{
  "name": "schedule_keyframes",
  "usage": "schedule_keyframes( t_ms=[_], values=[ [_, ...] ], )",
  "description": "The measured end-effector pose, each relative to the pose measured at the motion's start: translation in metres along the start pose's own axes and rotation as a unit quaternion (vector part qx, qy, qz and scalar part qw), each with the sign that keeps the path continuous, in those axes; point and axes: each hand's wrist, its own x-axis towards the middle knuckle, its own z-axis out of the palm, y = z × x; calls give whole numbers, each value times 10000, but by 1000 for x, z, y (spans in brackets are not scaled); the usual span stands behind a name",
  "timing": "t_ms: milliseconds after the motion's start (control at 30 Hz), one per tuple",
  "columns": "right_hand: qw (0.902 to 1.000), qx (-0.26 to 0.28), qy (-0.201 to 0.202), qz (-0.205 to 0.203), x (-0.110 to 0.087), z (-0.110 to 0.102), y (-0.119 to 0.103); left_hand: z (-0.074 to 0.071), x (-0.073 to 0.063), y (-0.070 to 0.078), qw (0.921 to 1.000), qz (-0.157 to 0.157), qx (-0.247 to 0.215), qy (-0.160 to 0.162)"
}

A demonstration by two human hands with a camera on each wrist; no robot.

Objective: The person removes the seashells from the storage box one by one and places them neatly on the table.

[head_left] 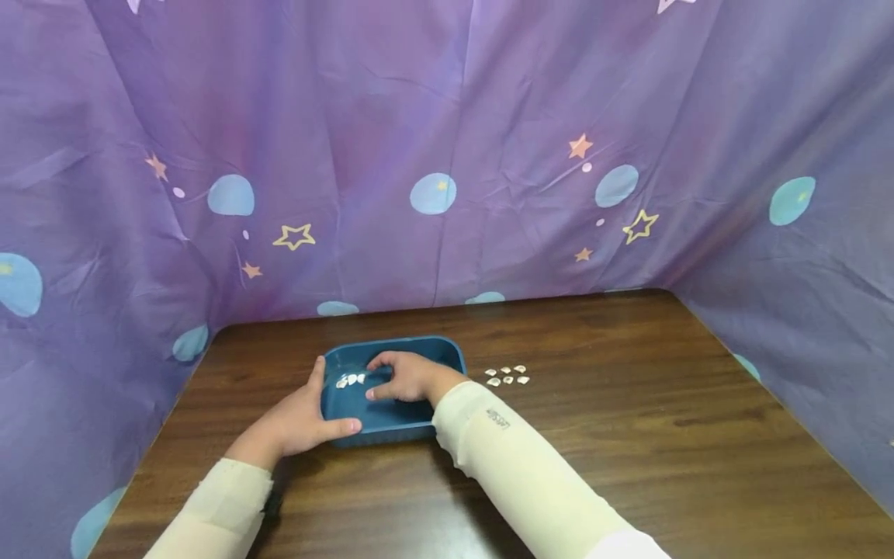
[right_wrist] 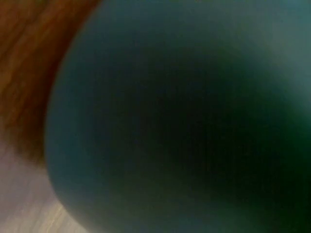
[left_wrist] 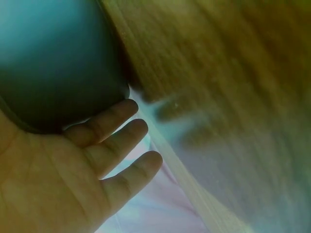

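Note:
A blue plastic bin (head_left: 401, 425) stands on the wooden table. In it lie several small white shell-like pieces (head_left: 351, 380), close together near the left side. My left hand (head_left: 299, 419) rests against the bin's front left corner, thumb along the front rim; the left wrist view shows three straight fingers (left_wrist: 131, 179) beside the bin's wall (left_wrist: 63, 63). My right hand (head_left: 412, 376) reaches over into the bin, thumb and forefinger apart near the white pieces, with nothing visible between them. Only the blurred bin wall (right_wrist: 97, 121) fills most of the right wrist view.
To the right of the bin, more small white pieces (head_left: 507, 380) lie in two short rows on the brown table (head_left: 628, 435). A purple curtain (head_left: 377, 140) with stars and planets hangs behind the table and at both sides.

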Motion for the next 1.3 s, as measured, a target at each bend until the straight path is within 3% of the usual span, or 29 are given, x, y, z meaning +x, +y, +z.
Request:
schedule_keyframes(
  t_ms=[300,1300],
  values=[
    [9995,-291,-42,82,1,4,1,1,-1,-1,9999,62,58,103],
    [9952,-918,-247,217,-3,3,-9,1,-2,-2,10000,-8,-87,17]
  ],
)
